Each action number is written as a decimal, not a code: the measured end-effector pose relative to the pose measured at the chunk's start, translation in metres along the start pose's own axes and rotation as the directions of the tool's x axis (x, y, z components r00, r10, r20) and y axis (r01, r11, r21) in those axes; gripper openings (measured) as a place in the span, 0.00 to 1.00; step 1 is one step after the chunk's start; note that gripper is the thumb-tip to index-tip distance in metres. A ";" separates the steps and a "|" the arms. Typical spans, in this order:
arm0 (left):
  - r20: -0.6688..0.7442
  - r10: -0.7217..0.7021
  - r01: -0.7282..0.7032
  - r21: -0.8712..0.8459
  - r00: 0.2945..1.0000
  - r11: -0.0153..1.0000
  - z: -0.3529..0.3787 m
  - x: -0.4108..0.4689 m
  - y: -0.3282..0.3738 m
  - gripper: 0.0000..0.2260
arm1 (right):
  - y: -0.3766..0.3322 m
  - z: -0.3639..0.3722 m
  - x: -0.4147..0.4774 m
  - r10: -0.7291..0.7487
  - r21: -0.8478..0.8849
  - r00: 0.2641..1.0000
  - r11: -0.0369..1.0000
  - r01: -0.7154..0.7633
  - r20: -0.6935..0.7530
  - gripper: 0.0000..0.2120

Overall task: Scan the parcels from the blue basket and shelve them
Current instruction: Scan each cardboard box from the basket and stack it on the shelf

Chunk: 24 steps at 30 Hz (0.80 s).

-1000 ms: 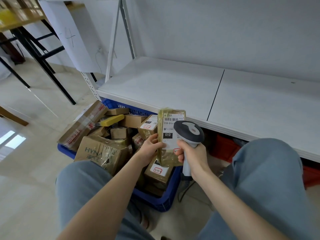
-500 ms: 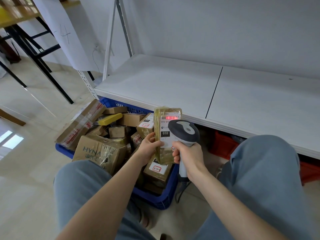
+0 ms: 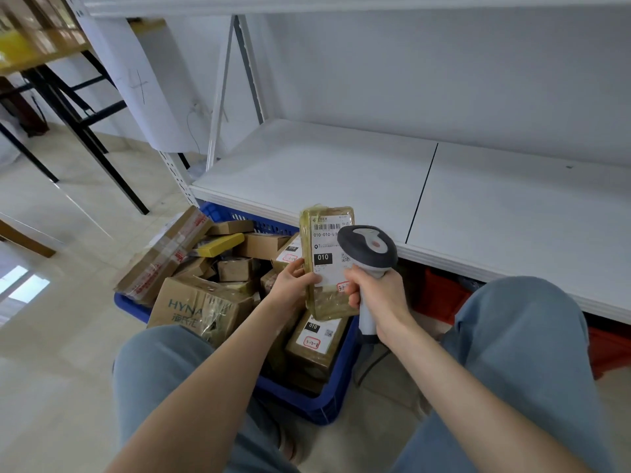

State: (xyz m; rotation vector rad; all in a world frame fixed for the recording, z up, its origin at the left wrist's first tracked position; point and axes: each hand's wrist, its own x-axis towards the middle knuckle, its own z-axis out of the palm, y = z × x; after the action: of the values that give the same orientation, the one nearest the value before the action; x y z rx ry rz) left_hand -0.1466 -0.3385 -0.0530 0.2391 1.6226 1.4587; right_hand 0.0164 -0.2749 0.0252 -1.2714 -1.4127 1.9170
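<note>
Left hand (image 3: 290, 288) wrapped around the left edge of a tape-covered brown parcel (image 3: 329, 264), thumb pressed on the front near the white label, rest of the fingers tucked behind, so holding it upright with the label facing the camera. Barcode at the top, a black "010" block lower down, red handwriting at the label's bottom right corner, too small to read. Right hand (image 3: 377, 295) closed in a fist on the grey handle of a barcode scanner (image 3: 368, 249), dark head sitting just in front of the parcel's right side, overlapping the label. Both forearms reaching forward from the bottom of the frame, wrists close together, hands nearly touching around the parcel. All of that raised above the right end of the blue basket (image 3: 327, 401), which sits on the floor between the jeans-clad knees and is stuffed with cardboard boxes, including a big one (image 3: 194, 308) printed "HYNA" on the near left. Just beyond, white shelf (image 3: 341, 172) at the far side, red crates (image 3: 440, 295) tucked under it on the right.
</note>
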 end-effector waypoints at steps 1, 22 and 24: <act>-0.008 0.012 -0.012 0.003 1.000 1.000 -0.002 0.000 0.009 0.26 | -0.009 -0.001 0.003 -0.020 -0.002 1.000 1.000 0.020 -0.005 0.03; -0.089 0.448 -0.445 0.051 0.890 0.894 -0.014 -0.107 0.290 0.14 | -0.210 0.036 -0.035 -0.437 0.007 0.870 0.894 0.447 0.230 0.09; -0.096 0.484 -0.480 0.070 0.870 0.875 -0.010 -0.117 0.318 0.14 | -0.229 0.042 -0.038 -0.449 0.071 0.866 0.893 0.445 0.222 0.09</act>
State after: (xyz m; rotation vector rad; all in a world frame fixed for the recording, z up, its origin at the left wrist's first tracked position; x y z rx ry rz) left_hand -0.2184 -0.3341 0.2786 0.6387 1.7656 1.8367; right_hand -0.0390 -0.2376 0.2519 -0.6389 -1.6300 1.7820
